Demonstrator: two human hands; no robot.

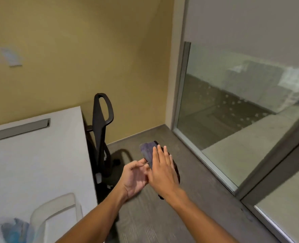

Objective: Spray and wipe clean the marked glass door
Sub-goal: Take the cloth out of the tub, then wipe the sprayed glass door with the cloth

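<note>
Fingers of the right hand half cover blurred cloth.

Readable text: none is being shown anywhere in the head view.
Wall plate: a pale plate is being seen on the yellow wall, too blurred for any lettering to be made out.
Spray bottle: no label is being made out on the blurred blue bottle at the table's near corner.
</note>
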